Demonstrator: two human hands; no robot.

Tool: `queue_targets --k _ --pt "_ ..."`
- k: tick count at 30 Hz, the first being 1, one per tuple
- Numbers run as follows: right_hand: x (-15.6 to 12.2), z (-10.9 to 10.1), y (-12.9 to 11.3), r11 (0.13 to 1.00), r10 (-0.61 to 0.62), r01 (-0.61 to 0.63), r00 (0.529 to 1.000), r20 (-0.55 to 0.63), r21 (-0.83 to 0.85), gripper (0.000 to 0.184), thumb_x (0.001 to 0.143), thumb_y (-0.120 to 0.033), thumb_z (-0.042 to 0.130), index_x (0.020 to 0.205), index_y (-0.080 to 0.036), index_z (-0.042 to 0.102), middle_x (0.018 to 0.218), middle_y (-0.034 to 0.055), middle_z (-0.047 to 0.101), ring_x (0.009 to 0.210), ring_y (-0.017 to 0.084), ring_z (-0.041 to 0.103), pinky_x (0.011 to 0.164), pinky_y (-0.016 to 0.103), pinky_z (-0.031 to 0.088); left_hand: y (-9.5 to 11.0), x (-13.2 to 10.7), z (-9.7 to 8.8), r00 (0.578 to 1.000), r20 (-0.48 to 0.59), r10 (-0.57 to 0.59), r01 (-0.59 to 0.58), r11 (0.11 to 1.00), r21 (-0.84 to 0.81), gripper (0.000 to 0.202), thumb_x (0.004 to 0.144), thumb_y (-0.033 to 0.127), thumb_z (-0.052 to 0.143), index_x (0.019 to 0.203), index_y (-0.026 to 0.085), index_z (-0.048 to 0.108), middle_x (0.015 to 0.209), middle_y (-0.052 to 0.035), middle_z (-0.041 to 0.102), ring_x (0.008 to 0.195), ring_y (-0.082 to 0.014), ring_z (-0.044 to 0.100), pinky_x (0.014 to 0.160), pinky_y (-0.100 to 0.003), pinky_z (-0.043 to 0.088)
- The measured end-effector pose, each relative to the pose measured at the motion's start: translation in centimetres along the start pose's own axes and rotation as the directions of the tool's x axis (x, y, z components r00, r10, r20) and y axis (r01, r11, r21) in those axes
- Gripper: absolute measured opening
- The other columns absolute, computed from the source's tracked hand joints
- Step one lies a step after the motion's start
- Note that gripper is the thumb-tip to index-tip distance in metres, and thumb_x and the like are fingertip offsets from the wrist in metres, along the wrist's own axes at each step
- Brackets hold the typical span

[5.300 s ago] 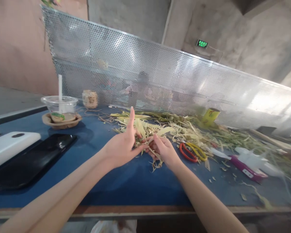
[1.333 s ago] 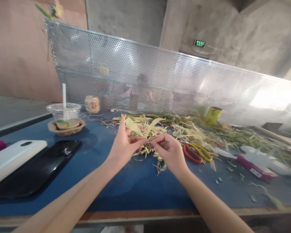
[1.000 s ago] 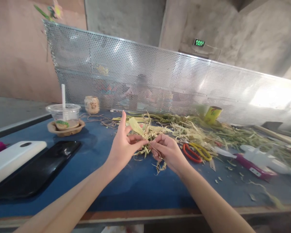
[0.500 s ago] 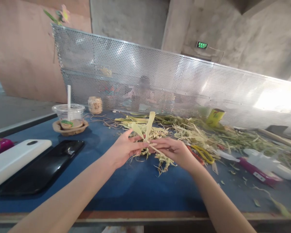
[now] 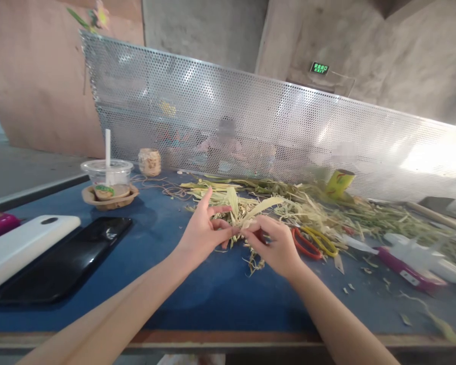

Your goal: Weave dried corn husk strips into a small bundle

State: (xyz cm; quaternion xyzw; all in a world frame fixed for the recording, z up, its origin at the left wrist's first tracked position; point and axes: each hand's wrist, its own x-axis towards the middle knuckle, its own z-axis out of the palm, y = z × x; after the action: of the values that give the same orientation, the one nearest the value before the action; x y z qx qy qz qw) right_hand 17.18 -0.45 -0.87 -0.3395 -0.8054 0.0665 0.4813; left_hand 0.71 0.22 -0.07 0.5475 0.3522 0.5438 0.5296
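Between my hands are pale green leaf strips, seemingly dried husk; one broad strip (image 5: pixel 266 204) slants up to the right and a shorter one (image 5: pixel 233 199) stands up. My left hand (image 5: pixel 204 230) pinches their lower end between thumb and fingertip, its index finger raised. My right hand (image 5: pixel 274 242) is closed in a pinch on the same spot from the right, fingertips nearly touching the left ones. Exactly where the strips meet is hidden by the fingers. Behind and below lies a heap of shredded pale leaf strips (image 5: pixel 247 207). Scissors with red-orange handles (image 5: pixel 306 244) lie beside my right hand.
Yellow handles (image 5: pixel 324 240) lie beside the scissors. To the left are a black phone (image 5: pixel 64 261), a white case-like object (image 5: pixel 30 248) and a plastic cup (image 5: pixel 110 175) with a straw. A purple and white tool (image 5: pixel 408 268) lies right. A perforated metal screen (image 5: pixel 251 121) stands behind.
The broad strip that stood upright now leans to the right. My right hand has curled into a tighter pinch, and my left index finger has lifted.
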Motion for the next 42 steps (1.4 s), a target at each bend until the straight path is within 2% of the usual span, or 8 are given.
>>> queue_targets --k 5,11,14,18,23,28,33,42 --pt "0.4 1.0 0.3 0.776 0.457 -0.465 0.88 0.128 0.426 0.032 0.075 -0.037 0.06 0.058 -0.02 0.039 0.036 -0.0089 0.041 0.03 0.005 0.034 0.035 0.018 0.026 0.0 -0.3 0.3 0.995 0.025 0.101 -0.101 0.994 0.032 0.11 0.064 0.01 0.071 0.143 0.033 -0.002 0.112 -0.0103 0.051 0.057 -0.0077 0.052 0.041 -0.021 0.044" --pt "0.8 1.0 0.4 0.453 0.566 -0.583 0.773 0.288 0.674 0.042 0.065 -0.042 0.071 0.052 -0.017 0.04 0.035 -0.011 0.037 0.029 0.002 0.034 0.036 0.017 0.025 0.0 -0.4 0.5 0.986 0.051 0.158 -0.16 0.985 0.056 0.105 0.067 0.011 0.069 0.142 0.036 0.0 0.109 -0.007 0.053 0.06 -0.0076 0.051 0.043 -0.019 0.044" --pt "0.9 0.8 0.2 0.387 0.556 -0.576 0.769 0.317 0.72 0.037 0.059 -0.04 0.076 0.061 -0.015 0.049 0.044 -0.0071 0.049 0.036 0.004 0.045 0.04 0.017 0.033 -0.1 -0.4 0.5 0.985 0.086 0.15 -0.153 0.988 0.027 0.105 0.067 0.012 0.069 0.142 0.037 0.0 0.111 -0.0074 0.051 0.061 -0.0077 0.052 0.043 -0.019 0.043" --pt "0.9 0.8 0.2 0.458 0.507 -0.461 0.838 0.203 0.76 0.031 0.06 -0.032 0.076 0.074 -0.016 0.055 0.054 -0.006 0.055 0.039 0.004 0.044 0.041 0.018 0.034 -0.4 -0.3 0.4 0.985 0.12 0.123 -0.125 0.992 0.01 0.103 0.067 0.014 0.07 0.142 0.037 0.003 0.117 -0.0086 0.049 0.063 -0.0073 0.052 0.047 -0.021 0.044" --pt "0.7 0.9 0.1 0.735 0.43 -0.353 0.903 0.005 0.578 0.019 0.064 -0.027 0.072 0.068 -0.016 0.058 0.059 -0.0018 0.058 0.045 0.007 0.047 0.043 0.021 0.037 -0.6 -0.1 0.4 0.997 0.059 0.043 -0.044 0.999 0.022 0.094 0.068 0.023 0.071 0.142 0.028 0.014 0.12 -0.013 0.047 0.063 -0.0083 0.053 0.051 -0.024 0.043" --pt "0.2 0.7 -0.3 0.989 0.053 -0.029 0.983 -0.174 0.142 0.01 0.077 -0.013 0.057 0.072 -0.019 0.063 0.071 0.0024 0.063 0.067 0.014 0.059 0.061 0.026 0.048 -0.5 -0.2 1.0 0.994 0.104 0.014 -0.005 0.996 -0.092 0.06 0.07 0.029 0.07 0.122 0.013 0.044 0.097 -0.0089 0.056 0.058 -0.007 0.049 0.048 -0.023 0.036" --pt "0.1 0.7 -0.4 0.977 -0.211 0.215 0.945 -0.25 -0.013 0.018 0.081 -0.008 0.053 0.086 -0.019 0.066 0.082 0.0055 0.066 0.075 0.015 0.063 0.069 0.027 0.052 -0.3 -0.4 1.1 0.995 0.099 -0.013 0.038 0.966 -0.256 0.068 0.071 0.028 0.069 0.129 0.01 0.037 0.066 0.0032 0.053 0.057 -0.0075 0.049 0.052 -0.022 0.036" --pt "-0.2 0.3 -0.5 0.961 -0.276 0.262 0.921 -0.276 -0.088 0.017 0.082 -0.01 0.053 0.086 -0.023 0.063 0.078 0.0038 0.066 0.073 0.016 0.063 0.066 0.03 0.053 0.1 -0.5 0.7 0.994 0.105 0.027 0.002 0.965 -0.262 0.102 0.068 0.017 0.072 0.144 0.014 0.003 0.07 0.0003 0.065 0.055 -0.0065 0.048 0.052 -0.022 0.035"
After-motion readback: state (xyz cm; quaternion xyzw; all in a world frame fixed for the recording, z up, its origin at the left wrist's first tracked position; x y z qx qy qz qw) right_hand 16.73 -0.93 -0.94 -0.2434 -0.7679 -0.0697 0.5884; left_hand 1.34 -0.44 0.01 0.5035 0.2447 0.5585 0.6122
